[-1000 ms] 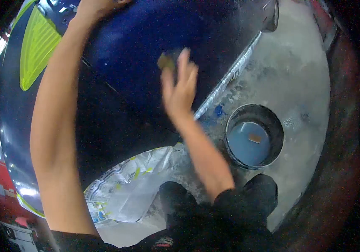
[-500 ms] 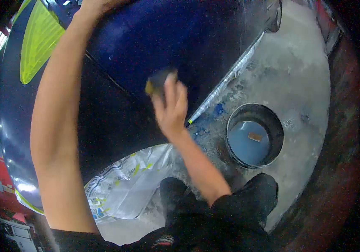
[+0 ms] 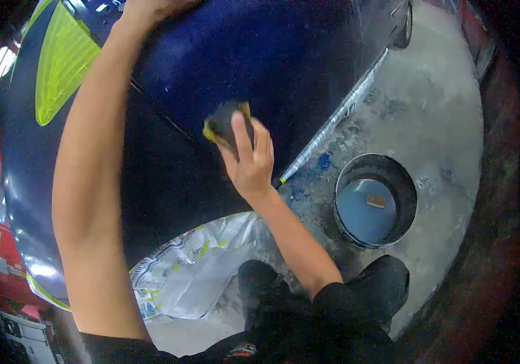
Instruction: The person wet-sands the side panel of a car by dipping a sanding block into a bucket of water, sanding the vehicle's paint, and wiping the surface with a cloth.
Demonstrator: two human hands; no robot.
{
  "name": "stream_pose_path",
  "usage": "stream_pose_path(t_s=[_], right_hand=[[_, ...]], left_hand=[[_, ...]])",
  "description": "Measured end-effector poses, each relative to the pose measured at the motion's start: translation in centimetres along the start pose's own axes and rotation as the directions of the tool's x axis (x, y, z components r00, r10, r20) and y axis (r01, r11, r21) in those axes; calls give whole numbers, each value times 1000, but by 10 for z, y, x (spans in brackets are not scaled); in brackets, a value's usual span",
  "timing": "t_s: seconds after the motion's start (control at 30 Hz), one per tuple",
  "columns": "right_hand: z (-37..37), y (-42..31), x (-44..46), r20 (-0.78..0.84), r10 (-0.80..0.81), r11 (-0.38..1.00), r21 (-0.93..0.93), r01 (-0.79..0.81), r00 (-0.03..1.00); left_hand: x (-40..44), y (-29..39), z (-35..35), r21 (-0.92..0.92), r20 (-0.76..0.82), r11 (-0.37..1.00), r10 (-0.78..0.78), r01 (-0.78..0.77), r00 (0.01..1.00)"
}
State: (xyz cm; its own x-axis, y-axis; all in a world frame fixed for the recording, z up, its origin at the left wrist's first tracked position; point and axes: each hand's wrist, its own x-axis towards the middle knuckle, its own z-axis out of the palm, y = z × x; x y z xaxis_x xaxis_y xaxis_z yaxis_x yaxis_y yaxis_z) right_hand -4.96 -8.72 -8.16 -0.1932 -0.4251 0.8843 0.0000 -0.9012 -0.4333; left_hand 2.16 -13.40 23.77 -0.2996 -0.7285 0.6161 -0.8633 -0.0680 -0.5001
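My right hand presses a dark piece of sandpaper with yellowish edges against the dark blue car panel. The fingers lie over the sandpaper, and its far side is hidden. Stretched across the left side of the view, my left arm ends in my left hand at the top edge, on or just above the bodywork. The fingers of that hand are mostly cut off by the frame.
A black bucket with cloudy liquid and a small brownish block stands on the concrete floor. Printed masking paper covers the wheel area. Yellow-green tape covers a lamp. Silver masking runs along the sill.
My right hand has slid slightly left over the panel with the sandpaper. The whole view has shifted a little; my left arm stays stretched over the car.
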Motion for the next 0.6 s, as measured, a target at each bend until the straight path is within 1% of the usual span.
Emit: stream_pose_path(t_s=[0.07, 0.1, 0.13, 0.17, 0.2, 0.27, 0.33, 0.4, 0.47, 0.5, 0.53, 0.57, 0.6], right_hand=[[3, 28, 7, 46, -69, 992, -103, 74, 997], [2, 38, 43, 65, -54, 988, -144, 63, 996], [5, 54, 84, 40, -48, 994, -95, 52, 998], [10, 73, 119, 34, 26, 996, -84, -23, 999], [13, 88, 147, 20, 53, 991, -121, -50, 998], [23, 91, 156, -52, 93, 982, -163, -101, 994], [20, 53, 116, -97, 112, 991, -69, -119, 989], [13, 7, 40, 0, 60, 996, -62, -60, 998], [8, 5, 0, 33, 14, 1000, -24, -13, 999], [6, 16, 17, 38, -52, 994, -98, 56, 998], [9, 32, 45, 28, -78, 991, -109, 81, 997], [11, 48, 79, 41, -45, 994, -102, 49, 998], [11, 64, 117, 40, 43, 992, -118, -38, 998]], left_hand=[[-1, -1, 2, -10, -33, 999, 33, -33, 999], [-4, 1, 1, -27, -51, 999, 32, -33, 998], [-6, 2, 0, -22, -44, 999, 23, -24, 999], [-7, 4, -2, -16, -35, 1000, 13, -14, 999], [-9, 5, -3, -13, -23, 1000, 4, -5, 1000], [-8, -2, 1, -14, -11, 1000, -1, 1, 1000], [-5, -4, 3, -18, -13, 1000, -10, 10, 1000], [-1, -3, 3, 2, -46, 1000, 24, -24, 999], [-3, 0, 3, 14, -61, 999, 31, -30, 998], [-3, -2, 2, -4, -70, 999, 31, -32, 997], [-4, -2, 2, -28, -65, 999, 34, -36, 997], [-6, -4, 3, -51, -69, 998, 31, -34, 997], [-8, -5, 4, -55, -61, 998, 18, -22, 998]])
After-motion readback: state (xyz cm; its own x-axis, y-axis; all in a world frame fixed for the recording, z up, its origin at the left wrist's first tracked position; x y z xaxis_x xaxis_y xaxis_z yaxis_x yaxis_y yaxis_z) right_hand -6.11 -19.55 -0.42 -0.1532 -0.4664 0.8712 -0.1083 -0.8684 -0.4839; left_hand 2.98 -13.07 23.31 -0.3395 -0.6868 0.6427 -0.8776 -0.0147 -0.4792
